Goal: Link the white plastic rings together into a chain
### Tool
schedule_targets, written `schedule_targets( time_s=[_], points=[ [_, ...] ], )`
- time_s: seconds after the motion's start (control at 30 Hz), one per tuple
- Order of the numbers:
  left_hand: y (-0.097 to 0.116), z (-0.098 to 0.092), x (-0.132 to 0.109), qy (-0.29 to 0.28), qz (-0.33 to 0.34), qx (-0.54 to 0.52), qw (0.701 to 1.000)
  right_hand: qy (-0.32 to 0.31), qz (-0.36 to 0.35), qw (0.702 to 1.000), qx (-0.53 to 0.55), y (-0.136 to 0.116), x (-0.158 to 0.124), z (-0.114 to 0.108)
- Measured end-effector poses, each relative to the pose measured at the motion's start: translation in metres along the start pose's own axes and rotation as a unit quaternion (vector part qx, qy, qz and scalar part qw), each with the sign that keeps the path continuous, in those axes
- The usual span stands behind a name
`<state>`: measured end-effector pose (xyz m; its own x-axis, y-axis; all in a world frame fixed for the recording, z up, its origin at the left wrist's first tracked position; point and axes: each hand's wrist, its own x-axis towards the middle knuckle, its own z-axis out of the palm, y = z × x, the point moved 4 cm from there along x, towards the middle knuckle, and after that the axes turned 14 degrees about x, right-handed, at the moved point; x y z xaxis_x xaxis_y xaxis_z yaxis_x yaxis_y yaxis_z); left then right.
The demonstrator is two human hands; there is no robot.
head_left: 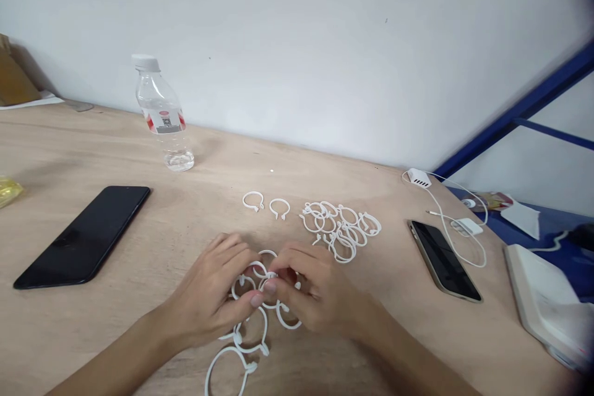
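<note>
Low over the wooden table, my left hand (213,291) and my right hand (318,291) meet fingertip to fingertip. Both are closed in a pinch on a small white plastic ring (258,264), whose ends are partly hidden by my fingers. Loose white open rings (253,349) with small knobbed ends lie beneath and in front of my hands, some overlapping. Farther back sit two separate rings, one on the left (253,200) and one on the right (279,207). To their right is a tangled pile of several similar rings (343,226).
A water bottle (162,111) stands at the back left, behind a large black phone (83,238). On the right lie a smaller phone (443,260), a white cable with a charger (466,226) and a white device (542,303). A wall (297,62) borders the table.
</note>
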<state>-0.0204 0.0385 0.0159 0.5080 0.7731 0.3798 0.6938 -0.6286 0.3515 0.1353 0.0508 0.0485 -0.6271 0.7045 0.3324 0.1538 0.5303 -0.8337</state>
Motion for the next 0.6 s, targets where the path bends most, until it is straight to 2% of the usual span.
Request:
schedule_targets(
  time_s=[0.2, 0.37, 0.47, 0.53, 0.6],
  points=[
    [-0.001, 0.004, -0.003, 0.042, 0.027, 0.003, 0.999, 0.023, 0.001, 0.999, 0.042, 0.004, -0.006, 0.008],
    [0.0, 0.002, 0.0, 0.037, 0.005, 0.009, 0.999, 0.011, 0.09, 0.994, 0.058, 0.022, -0.004, 0.003],
    [0.002, -0.001, 0.002, 0.026, -0.029, 0.004, 0.999, 0.088, 0.153, 0.981, -0.08, 0.037, 0.007, -0.014],
    [0.004, -0.003, 0.003, 0.026, -0.029, 0.003, 0.999, 0.142, 0.194, 0.946, -0.216, 0.046, 0.017, -0.024],
    [0.005, -0.005, 0.003, 0.031, -0.022, 0.007, 0.999, 0.155, 0.225, 0.911, -0.309, 0.053, 0.029, -0.028]
  ],
)
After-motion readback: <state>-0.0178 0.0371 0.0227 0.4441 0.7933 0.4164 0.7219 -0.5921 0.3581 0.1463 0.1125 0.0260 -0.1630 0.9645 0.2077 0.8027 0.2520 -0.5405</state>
